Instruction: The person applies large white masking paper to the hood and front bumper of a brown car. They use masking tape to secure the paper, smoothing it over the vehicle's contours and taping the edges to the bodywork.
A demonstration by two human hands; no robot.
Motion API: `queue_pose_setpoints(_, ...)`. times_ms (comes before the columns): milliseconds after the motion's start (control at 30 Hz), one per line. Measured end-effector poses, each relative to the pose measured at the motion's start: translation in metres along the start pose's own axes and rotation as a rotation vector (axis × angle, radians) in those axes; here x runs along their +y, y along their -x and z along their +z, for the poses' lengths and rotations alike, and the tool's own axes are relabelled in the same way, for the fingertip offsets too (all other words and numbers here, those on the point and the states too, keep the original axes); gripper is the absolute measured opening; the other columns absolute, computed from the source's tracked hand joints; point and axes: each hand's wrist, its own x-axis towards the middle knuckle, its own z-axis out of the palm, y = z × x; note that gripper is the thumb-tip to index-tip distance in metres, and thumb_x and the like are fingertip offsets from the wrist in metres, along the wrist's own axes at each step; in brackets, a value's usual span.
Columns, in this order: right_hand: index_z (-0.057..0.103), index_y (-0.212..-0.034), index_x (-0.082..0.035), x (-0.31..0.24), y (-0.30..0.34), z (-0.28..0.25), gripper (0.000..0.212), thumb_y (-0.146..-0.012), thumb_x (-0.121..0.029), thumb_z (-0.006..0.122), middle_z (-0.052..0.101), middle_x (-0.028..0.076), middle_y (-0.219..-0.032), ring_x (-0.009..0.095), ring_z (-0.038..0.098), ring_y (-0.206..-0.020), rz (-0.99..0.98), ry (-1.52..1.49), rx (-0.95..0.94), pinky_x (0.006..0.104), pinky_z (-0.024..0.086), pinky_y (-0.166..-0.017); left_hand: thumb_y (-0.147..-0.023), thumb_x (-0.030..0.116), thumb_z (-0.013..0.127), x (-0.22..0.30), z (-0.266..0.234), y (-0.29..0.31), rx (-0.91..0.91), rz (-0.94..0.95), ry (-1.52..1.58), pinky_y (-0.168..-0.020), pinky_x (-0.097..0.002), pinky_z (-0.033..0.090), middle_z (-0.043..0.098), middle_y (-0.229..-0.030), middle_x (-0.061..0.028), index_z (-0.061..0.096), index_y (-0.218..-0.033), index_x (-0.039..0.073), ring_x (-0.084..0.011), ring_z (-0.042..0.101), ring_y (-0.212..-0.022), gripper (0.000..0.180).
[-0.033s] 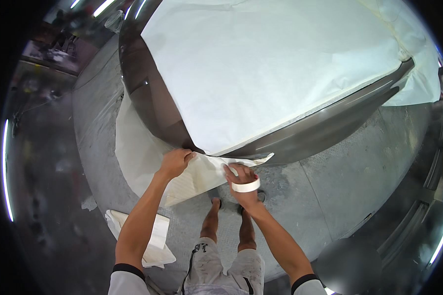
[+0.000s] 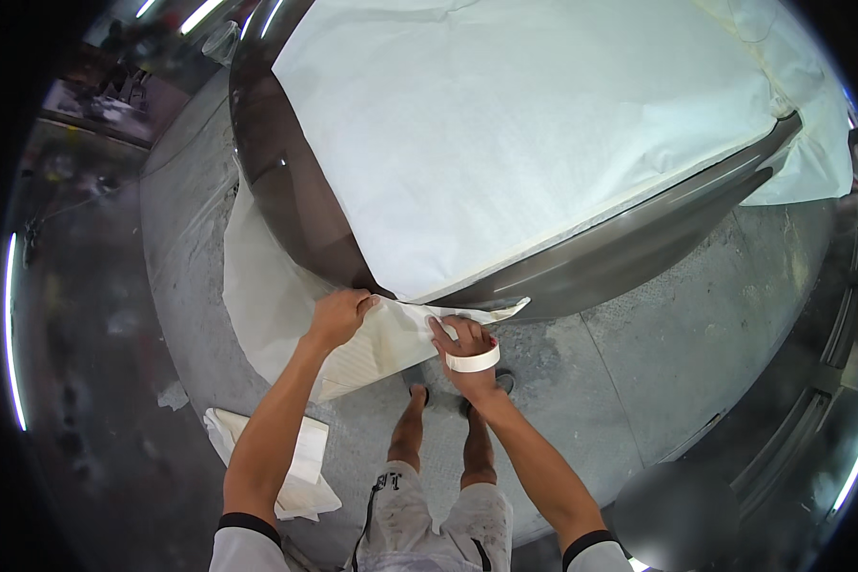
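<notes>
A brown-grey car body (image 2: 591, 253) has its top covered by a large white masking sheet (image 2: 534, 124). Along the near corner hangs a strip of pale masking paper (image 2: 391, 334), its narrow end reaching right along the lower edge. My left hand (image 2: 338, 319) is closed, pinching the paper's upper edge against the body. A roll of white masking tape (image 2: 474, 359) sits around the fingers of my right hand (image 2: 465, 348). Those fingers are bent, and their tips touch the paper just below the body edge. What lies under the fingertips is hidden.
Folded sheets of paper (image 2: 300, 467) lie on the grey floor (image 2: 582, 410) left of my legs. More white sheeting (image 2: 801, 176) drapes off the body at the far right. A floor grating (image 2: 791, 439) runs along the right side.
My right hand, with the tape roll on it, has shifted very slightly left along the paper. My left hand keeps its place.
</notes>
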Motion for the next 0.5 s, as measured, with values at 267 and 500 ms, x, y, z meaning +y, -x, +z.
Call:
queue_pose_setpoints(267,0.063,-0.128,-0.02,-0.002,-0.005,0.022,0.06,-0.069,-0.007,0.067,0.052,0.002,-0.108,0.021,0.052,-0.094,0.013,0.187,0.034,0.0388,0.045,-0.076,-0.092,0.033,0.059,0.021,0.006,0.008,0.263,-0.048,-0.016,-0.063,-0.0487,0.045,0.064,-0.074,-0.0168,0.066,-0.079,0.006,-0.0386,0.06,-0.073,0.031)
queue_pose_setpoints(500,0.061,-0.13,-0.021,0.001,-0.006,0.025,0.068,-0.066,-0.001,0.069,0.051,0.003,-0.112,0.022,0.052,-0.096,-0.056,0.166,0.042,0.0391,0.044,-0.078,-0.091,0.028,0.061,0.024,0.007,0.006,0.367,-0.031,0.032,-0.059,-0.0468,0.043,0.062,-0.072,-0.0131,0.065,-0.077,0.006,-0.0358,0.059,-0.07,0.027)
